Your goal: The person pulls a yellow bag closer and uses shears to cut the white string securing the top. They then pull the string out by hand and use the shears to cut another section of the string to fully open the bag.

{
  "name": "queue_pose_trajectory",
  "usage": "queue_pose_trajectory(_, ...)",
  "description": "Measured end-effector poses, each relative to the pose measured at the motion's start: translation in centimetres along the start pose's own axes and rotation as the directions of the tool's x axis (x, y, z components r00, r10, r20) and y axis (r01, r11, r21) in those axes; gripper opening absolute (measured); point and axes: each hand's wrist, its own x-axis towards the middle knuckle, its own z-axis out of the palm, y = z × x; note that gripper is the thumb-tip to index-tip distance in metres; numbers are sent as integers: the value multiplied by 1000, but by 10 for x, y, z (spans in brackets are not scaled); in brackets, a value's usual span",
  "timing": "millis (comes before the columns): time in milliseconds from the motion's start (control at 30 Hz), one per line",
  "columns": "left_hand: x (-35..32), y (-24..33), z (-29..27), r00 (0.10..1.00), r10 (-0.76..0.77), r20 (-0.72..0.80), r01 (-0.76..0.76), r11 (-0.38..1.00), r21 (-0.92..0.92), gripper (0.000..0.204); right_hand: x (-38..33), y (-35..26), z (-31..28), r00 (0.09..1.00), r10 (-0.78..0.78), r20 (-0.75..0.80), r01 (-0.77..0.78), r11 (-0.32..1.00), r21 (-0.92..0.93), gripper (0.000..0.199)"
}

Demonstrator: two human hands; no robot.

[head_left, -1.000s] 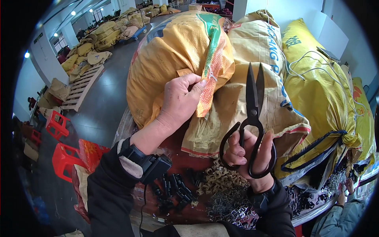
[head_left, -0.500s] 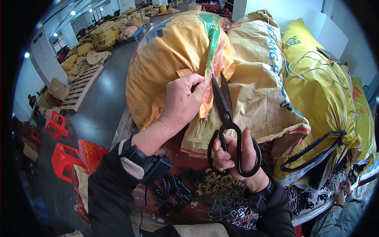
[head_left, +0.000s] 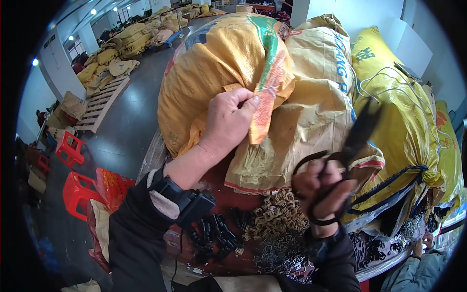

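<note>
Head view, I see my left hand (head_left: 227, 118) pinching an orange sack (head_left: 214, 65), my right hand (head_left: 325, 189) holding blurred scissors (head_left: 361, 130).

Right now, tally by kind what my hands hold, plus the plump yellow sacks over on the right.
Orange sack, pinched in the left hand: 1
Scissors, in the right hand: 1 pair
Yellow sacks: 2
Total: 4

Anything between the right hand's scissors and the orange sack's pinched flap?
Nothing visible stands between the scissors, blurred in the grip of the right hand, and the flap; the beige sack lies behind the gap. The left hand pinches the flap's left edge, leaving its right side uncovered.
</note>
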Motion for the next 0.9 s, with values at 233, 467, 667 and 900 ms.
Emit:
queue_pose_trajectory(233,-1,2,3,998,65,-24,-64,998,11,17,-3,-8,13,931,361,-46,-352,926,136,65)
queue_pose_trajectory(467,-2,9,0,997,80,-15,-79,993,90,15,-7,6,14,797,571,195,-601,780,175,64)
queue_pose_trajectory(667,-4,14,3,997,80,-13,-78,994,77,13,-1,4,15,791,586,173,-610,776,160,65)
queue_pose_trajectory(900,-5,18,5,989,145,8,-145,986,81,13,3,4,17,864,497,82,-504,853,138,65)
